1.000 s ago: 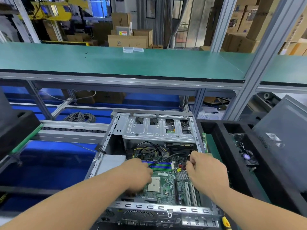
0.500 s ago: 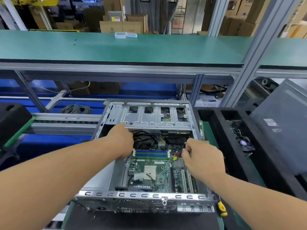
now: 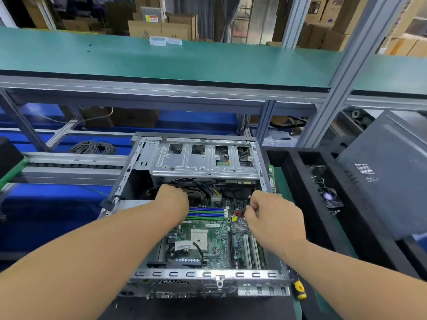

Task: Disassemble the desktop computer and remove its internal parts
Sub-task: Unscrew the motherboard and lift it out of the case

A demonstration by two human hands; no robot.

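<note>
Our left hand [image 3: 175, 197] gripping black cables [image 3: 196, 182] inside the open computer case [image 3: 208, 274], our right hand [image 3: 272, 218] pinching a thin black wire [image 3: 245, 205] above the motherboard [image 3: 208, 241]

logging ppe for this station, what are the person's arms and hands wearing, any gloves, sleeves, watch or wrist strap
Nothing shows on them. The left hand and right hand are bare, with no gloves or finger cots. Both forearms are uncovered as far as the frame's bottom edge, so no sleeve cuff is in view. No watch, ring, bracelet or wrist strap shows on either wrist.
</note>
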